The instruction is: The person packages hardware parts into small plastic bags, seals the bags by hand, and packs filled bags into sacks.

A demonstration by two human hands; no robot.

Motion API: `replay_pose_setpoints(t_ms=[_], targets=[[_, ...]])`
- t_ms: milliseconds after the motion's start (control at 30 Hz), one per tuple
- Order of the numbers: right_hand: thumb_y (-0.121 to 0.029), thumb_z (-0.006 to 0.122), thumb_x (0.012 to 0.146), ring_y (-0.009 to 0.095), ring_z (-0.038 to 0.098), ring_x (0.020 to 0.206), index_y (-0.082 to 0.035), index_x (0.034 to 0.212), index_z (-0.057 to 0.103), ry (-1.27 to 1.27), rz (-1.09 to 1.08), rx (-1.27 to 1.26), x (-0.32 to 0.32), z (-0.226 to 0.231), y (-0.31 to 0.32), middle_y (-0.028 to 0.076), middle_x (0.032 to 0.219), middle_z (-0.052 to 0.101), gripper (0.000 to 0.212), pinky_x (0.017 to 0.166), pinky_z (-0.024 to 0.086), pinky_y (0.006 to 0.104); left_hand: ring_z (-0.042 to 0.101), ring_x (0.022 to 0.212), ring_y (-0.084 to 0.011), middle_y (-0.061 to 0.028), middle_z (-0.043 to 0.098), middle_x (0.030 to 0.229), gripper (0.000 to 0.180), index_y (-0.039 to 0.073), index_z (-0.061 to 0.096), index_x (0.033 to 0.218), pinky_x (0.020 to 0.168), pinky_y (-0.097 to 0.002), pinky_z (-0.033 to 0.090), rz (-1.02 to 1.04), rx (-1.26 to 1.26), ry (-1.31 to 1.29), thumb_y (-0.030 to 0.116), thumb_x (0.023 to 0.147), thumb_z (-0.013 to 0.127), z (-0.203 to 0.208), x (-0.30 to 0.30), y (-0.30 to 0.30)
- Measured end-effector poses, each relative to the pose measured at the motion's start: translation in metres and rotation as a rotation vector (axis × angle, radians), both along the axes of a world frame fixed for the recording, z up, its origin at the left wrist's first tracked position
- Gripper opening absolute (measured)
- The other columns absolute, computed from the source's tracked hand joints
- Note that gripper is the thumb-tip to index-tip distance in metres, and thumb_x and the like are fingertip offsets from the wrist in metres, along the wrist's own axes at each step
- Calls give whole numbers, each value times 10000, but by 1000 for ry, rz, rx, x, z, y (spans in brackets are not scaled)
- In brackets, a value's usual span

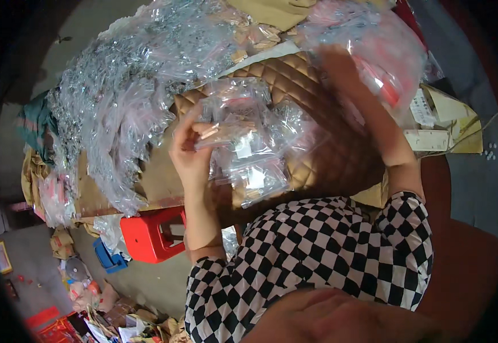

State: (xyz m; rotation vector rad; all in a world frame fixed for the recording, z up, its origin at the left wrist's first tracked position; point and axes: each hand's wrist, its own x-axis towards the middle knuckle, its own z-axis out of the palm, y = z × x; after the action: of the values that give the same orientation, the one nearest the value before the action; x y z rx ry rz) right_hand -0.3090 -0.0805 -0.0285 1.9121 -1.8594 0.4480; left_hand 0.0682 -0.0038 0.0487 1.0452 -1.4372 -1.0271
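My left hand (pixel 190 139) is closed on a small clear plastic bag (pixel 233 132) that has light-brown, wood-like pieces in it. Below and around it, several filled clear bags (pixel 262 178) lie in a loose pile on the brown quilted cover (pixel 340 157); some show a white label. My right arm stretches to the far right. At its end, my right hand (pixel 336 64) is smeared by motion beside a large clear bag with pink and red contents (pixel 377 54). The fingers of that hand cannot be made out.
A big heap of clear bags (pixel 112 103) covers the table's left and far side. Wood-like pieces (pixel 266 39) lie at the far edge. An opened carton (pixel 452 120) stands at the right. A red plastic stool (pixel 146 237) and a blue plastic item (pixel 109 255) are lower left.
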Motion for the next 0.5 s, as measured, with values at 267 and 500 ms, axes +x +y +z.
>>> replay_pose_setpoints(t_ms=[267,500], targets=[[-228,524,910,283,638,812,-58,976,630,-865,264,-19,-39,7,9,105,910,677,210,737,501,407,625,981,-172,-98,650,1066,277,-29,626,1095,859,-277,499,15,-5,303,-84,824,608,-24,28,31],[-164,607,897,153,614,848,-65,1229,586,-688,-24,346,-67,-3,140,92,932,650,347,790,490,293,559,842,-60,-41,628,1048,341,-6,548,1245,730,-197,444,19,195,342,1,907,592,-33,28,44]])
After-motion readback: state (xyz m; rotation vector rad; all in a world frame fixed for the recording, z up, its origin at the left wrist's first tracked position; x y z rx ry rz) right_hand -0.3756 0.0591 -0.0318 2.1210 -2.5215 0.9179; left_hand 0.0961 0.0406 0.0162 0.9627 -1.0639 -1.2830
